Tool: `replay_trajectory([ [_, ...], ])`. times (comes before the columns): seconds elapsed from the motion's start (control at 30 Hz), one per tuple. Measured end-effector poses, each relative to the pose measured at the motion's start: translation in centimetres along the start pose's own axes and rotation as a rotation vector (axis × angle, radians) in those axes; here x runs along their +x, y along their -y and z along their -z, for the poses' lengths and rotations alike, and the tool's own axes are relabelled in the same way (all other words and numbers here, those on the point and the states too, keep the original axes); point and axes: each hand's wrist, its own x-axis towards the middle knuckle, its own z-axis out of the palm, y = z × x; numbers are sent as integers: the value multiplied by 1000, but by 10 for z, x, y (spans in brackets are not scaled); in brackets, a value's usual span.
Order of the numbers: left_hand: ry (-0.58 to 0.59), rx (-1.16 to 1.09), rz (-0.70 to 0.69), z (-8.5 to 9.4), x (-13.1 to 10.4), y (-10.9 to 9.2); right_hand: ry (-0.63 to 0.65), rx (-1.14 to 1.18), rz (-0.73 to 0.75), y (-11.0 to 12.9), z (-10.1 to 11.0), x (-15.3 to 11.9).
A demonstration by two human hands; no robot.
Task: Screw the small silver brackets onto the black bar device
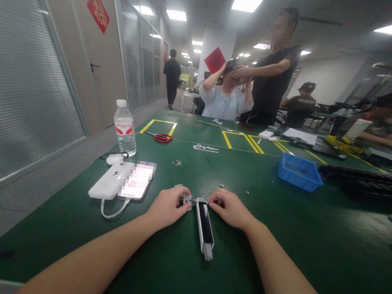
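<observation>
A long, narrow device (205, 229) with a white casing, a black face and a grey end piece lies on the green table, its grey end towards me. At its far end, my left hand (167, 208) pinches a small grey metal part (187, 199) between thumb and fingers. From the other side my right hand (231, 208) closes its fingertips by the device's top right corner. Whatever is between those fingertips is too small to make out. Tiny metal rings (221, 186) lie just beyond my right hand.
At left are a white power bank (107, 182), a phone (141, 180) and a water bottle (125, 130). Red-handled scissors (163, 138) and several small rings (177, 163) lie farther off. A blue tray (299, 173) stands right. Several people are beyond the table (159, 276).
</observation>
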Motion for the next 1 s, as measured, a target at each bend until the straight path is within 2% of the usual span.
replay_trajectory([
  [0.43, 44, 47, -57, 1, -1, 0, 7, -1, -3, 3, 2, -1],
  [1.0, 54, -48, -91, 2, -2, 5, -19, 19, 4, 3, 2, -2],
])
